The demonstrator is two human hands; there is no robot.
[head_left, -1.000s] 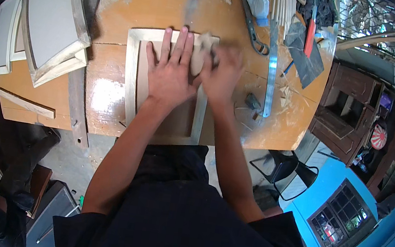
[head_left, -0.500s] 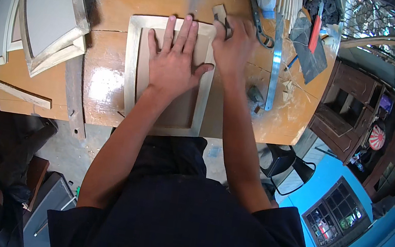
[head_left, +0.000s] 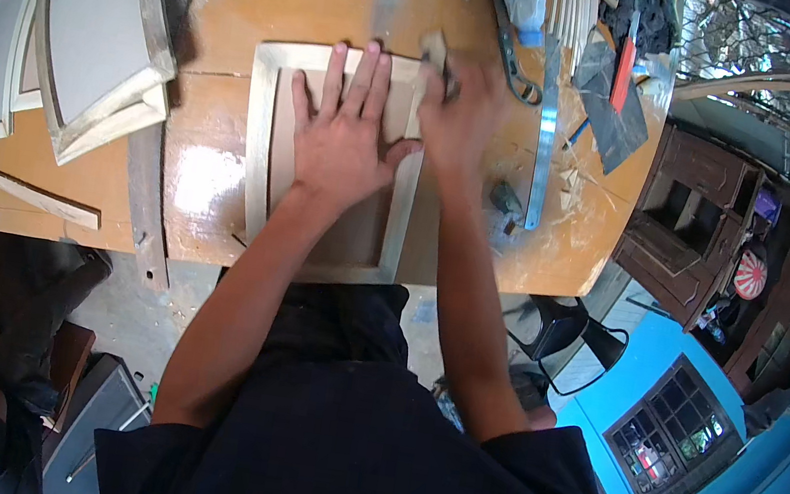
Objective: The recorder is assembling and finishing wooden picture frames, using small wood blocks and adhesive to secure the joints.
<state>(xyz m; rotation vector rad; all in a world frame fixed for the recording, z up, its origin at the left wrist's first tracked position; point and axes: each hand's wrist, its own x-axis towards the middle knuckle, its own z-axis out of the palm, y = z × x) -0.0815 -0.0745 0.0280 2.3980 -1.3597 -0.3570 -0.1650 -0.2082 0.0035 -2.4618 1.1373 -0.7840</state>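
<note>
A pale wooden frame [head_left: 258,142] with a recessed beige panel lies on the orange-brown table [head_left: 216,121] in front of me. My left hand [head_left: 341,143] rests flat across it, fingers spread, fingertips reaching the far rail and thumb on the right rail. My right hand [head_left: 461,120] is closed at the frame's upper right corner, somewhat blurred. From its fingers sticks out a small tan piece of sandpaper [head_left: 433,47], which bears on the frame's outer right edge; the rest is hidden by the hand.
Finished-looking frames [head_left: 103,24] stack at the left, beside a long wooden strip [head_left: 142,191] and a short one [head_left: 43,198]. On the right lie a steel ruler [head_left: 545,137], a handsaw [head_left: 513,51], a red-handled tool [head_left: 623,72], dark sheets [head_left: 610,116] and a plastic bottle [head_left: 529,8].
My right hand has shifted slightly toward me and left along the frame's right edge, the tan piece tilting with it. My left hand stays flat; the whole view has dipped slightly.
</note>
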